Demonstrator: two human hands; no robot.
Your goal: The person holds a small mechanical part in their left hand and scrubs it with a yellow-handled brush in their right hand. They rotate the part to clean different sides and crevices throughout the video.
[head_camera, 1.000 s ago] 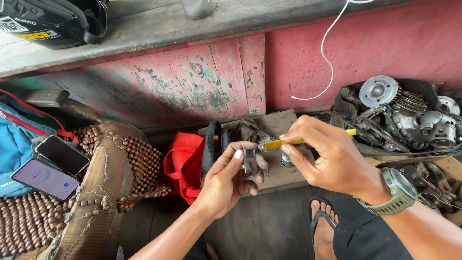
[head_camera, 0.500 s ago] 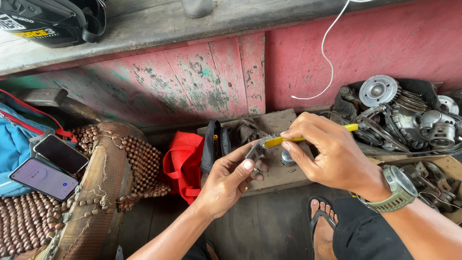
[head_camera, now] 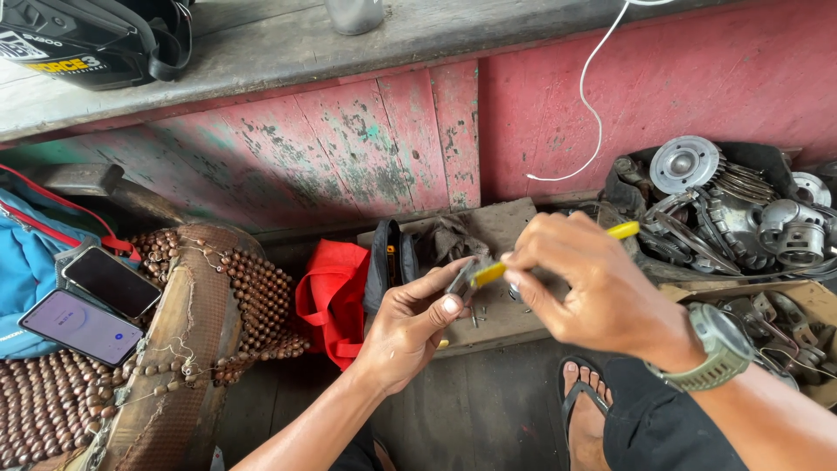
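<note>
left hand (head_camera: 410,327) pinching small grey metal part (head_camera: 459,279) | right hand (head_camera: 593,292) gripping yellow-handled wire brush (head_camera: 558,251) | brush axis running right-to-left, bristle end touching part

Open passage exists over the dark floor (head_camera: 488,410) near the person, between the forearms. To the left, the beaded seat cover (head_camera: 192,323) and two phones (head_camera: 96,301) obstruct. The red bag (head_camera: 336,292) and a wooden board (head_camera: 506,231) close the far side, backed by the red wall (head_camera: 663,78). The engine parts pile (head_camera: 732,205) blocks the right; a sandalled foot (head_camera: 582,406) narrows the near right.
</note>
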